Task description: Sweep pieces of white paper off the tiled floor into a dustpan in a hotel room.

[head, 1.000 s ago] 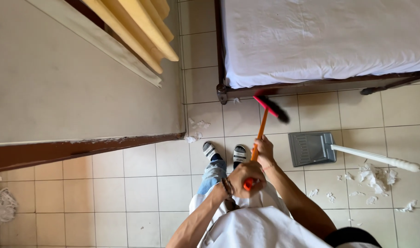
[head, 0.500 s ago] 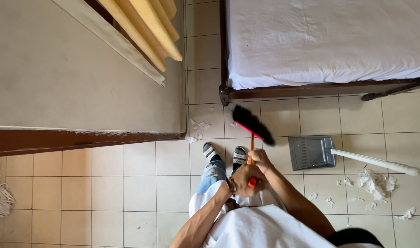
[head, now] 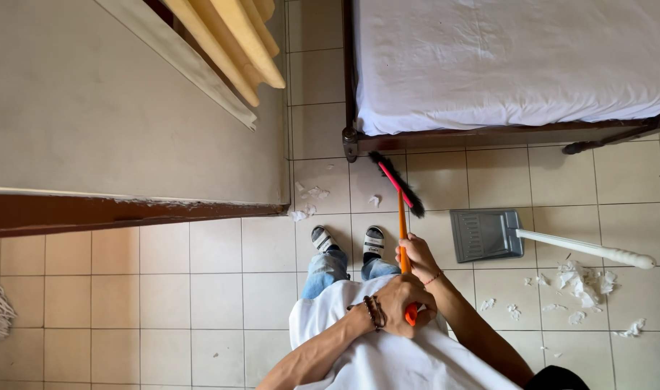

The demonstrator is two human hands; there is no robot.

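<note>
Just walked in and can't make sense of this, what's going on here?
A person is standing on a tiled floor holding an orange broom with both hands: the left hand grips the top of the handle, the right hand lower down. The broom head rests on the tiles near the corner of a bed. A grey dustpan lies beside it, with torn paper scraps scattered to the right and a few near the wall.

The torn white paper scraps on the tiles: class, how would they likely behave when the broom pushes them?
The paper scraps look thin and crumpled, so they are probably very light and may flutter or scatter rather than slide together. The tiled floor looks smooth, so they should move easily. The broom has a narrow head, so some may slip past.
</note>
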